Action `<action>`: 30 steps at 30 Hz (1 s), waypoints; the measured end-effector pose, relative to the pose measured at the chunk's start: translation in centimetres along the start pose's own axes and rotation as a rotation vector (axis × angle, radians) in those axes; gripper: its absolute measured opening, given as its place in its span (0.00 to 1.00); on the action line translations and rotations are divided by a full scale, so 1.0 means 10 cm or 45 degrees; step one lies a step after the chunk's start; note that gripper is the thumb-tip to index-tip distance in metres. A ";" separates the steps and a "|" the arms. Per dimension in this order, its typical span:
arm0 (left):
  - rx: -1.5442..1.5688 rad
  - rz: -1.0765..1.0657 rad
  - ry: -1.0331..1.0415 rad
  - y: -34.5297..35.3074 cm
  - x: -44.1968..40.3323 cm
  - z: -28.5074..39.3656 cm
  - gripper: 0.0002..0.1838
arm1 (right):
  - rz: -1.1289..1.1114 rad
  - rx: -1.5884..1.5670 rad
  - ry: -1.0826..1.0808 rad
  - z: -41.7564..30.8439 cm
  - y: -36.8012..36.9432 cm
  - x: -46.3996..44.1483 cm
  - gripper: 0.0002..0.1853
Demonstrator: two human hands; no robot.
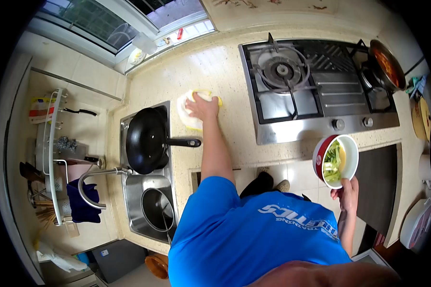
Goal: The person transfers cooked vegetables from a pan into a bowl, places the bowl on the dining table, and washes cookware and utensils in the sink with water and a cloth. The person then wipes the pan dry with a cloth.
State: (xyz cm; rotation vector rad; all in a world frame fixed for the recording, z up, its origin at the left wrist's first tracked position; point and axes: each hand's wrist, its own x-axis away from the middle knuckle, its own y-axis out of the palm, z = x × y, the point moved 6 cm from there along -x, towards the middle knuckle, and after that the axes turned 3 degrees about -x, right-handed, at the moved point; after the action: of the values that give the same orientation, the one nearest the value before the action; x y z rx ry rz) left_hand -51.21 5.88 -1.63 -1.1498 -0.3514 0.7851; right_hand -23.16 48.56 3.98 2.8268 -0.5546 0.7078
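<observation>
Seemingly mid-wipe, the cloth (183, 114) was pressed under the spread left hand (202, 107); the bowl (353, 157), clasped at 5 o'clock by the curled right hand (347, 195), presumably required steadiness.

Left of centre in the frame, the cloth (182, 112) is white with yellow edging. At right, the bowl (320, 152) is red outside (with a small pale emblem) and white inside, its food (332, 161) green and yellow. The worktop (234, 112) is speckled cream. The shirt (239, 234), bottom centre, is bright blue with white lettering; the frying pan (146, 138), left, is black.
</observation>
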 end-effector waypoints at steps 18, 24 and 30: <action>-0.101 -0.401 0.323 0.62 -1.23 0.42 0.27 | 0.032 0.001 -0.070 -0.53 0.74 -0.41 0.13; -0.165 -0.467 -0.048 0.44 -2.33 -0.51 0.36 | 0.143 0.036 -0.131 -0.74 0.69 -0.52 0.16; -0.248 -0.349 -0.217 0.25 -3.08 -1.08 0.38 | 0.357 0.055 -0.173 -1.00 0.75 -0.75 0.16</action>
State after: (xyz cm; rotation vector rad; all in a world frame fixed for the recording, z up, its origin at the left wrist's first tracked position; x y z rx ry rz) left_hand -66.66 -22.88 -3.95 -1.1867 -0.7252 0.6172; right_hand -36.45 46.60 9.66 2.8828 -0.9840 0.5795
